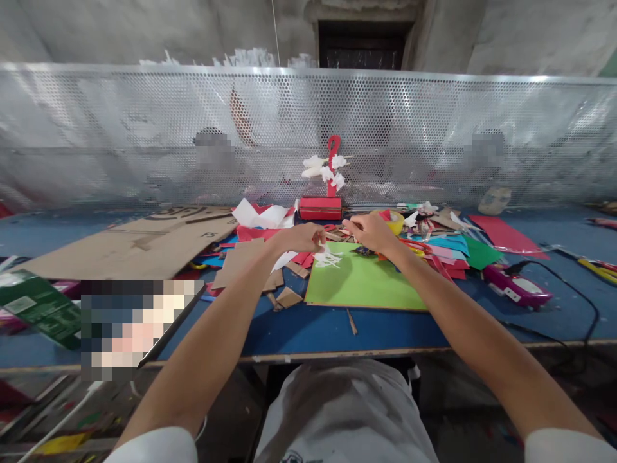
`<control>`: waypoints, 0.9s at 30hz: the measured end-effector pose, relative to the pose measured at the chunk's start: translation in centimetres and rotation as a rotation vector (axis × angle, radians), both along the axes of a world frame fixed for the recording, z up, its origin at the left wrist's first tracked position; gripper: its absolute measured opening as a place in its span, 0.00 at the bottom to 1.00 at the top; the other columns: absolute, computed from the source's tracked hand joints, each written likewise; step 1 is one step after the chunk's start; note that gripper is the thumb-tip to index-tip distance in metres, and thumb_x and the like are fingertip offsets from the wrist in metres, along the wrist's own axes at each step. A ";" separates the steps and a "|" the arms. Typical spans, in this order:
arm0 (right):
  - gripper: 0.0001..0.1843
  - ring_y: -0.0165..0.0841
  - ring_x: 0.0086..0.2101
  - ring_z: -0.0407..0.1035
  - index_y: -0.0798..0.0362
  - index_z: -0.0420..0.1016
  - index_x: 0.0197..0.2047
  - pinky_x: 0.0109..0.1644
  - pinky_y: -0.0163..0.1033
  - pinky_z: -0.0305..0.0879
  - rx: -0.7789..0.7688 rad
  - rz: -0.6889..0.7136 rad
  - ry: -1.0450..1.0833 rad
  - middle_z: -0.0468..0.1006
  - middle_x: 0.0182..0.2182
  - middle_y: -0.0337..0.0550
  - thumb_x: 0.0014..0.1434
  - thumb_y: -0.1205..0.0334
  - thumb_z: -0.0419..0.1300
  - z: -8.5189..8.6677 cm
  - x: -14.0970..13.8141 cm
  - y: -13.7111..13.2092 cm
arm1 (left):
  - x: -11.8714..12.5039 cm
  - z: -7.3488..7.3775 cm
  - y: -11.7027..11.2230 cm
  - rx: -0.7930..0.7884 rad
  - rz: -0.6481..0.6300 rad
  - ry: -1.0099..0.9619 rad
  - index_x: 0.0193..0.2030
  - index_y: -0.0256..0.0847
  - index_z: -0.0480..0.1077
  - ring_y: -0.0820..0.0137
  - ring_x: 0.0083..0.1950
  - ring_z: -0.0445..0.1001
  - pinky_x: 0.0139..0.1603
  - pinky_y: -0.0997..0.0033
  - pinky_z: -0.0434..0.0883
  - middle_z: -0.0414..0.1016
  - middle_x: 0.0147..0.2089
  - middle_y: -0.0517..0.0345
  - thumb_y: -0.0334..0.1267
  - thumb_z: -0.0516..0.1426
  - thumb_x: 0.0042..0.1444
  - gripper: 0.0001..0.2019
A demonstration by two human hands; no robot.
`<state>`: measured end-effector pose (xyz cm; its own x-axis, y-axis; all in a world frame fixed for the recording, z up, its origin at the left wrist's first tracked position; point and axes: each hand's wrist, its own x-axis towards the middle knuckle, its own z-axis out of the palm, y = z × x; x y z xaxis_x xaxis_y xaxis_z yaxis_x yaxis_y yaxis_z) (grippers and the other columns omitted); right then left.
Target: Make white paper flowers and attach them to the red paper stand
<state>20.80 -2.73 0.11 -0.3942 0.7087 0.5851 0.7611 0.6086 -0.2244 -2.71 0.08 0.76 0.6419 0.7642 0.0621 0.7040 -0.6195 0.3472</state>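
Note:
My left hand [306, 237] is closed in a pinch on a white paper fringe [328, 258], whose thin strands hang down over a lime-green sheet [366, 283]. To its right, my right hand [373, 233] is also closed, thumb and fingers pressed together and pointing towards the left hand. Whatever it may hold is too small to make out. Behind both hands stands a red box-shaped base [320, 208] with a red curved-top upright [332, 146] bearing white paper flowers [315, 168].
Cardboard [144, 238] lies at left, near a green box [38, 305] and a blurred-out screen [130, 328]. Paper scraps surround the green sheet. A yellow tape roll [396, 223], a purple device [518, 286] with a black cable and yellow-handled pliers [598, 269] lie at right. Perforated metal [409, 128] closes the back.

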 end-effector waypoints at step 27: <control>0.25 0.29 0.23 0.59 0.54 0.66 0.23 0.30 0.38 0.43 -0.016 0.011 -0.050 0.71 0.21 0.41 0.67 0.48 0.47 0.1 0.0 -0.1 | -3.3 -2.1 3.1 -0.018 0.389 0.287 0.20 0.38 0.68 0.60 0.32 0.72 0.36 0.66 0.64 0.71 0.23 0.51 0.31 0.59 0.39 0.03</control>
<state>20.79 -2.86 0.22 -0.4303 0.7135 0.5530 0.7652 0.6133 -0.1960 -6.03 3.21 -1.31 0.2979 0.9503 -0.0908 0.9511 -0.2873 0.1132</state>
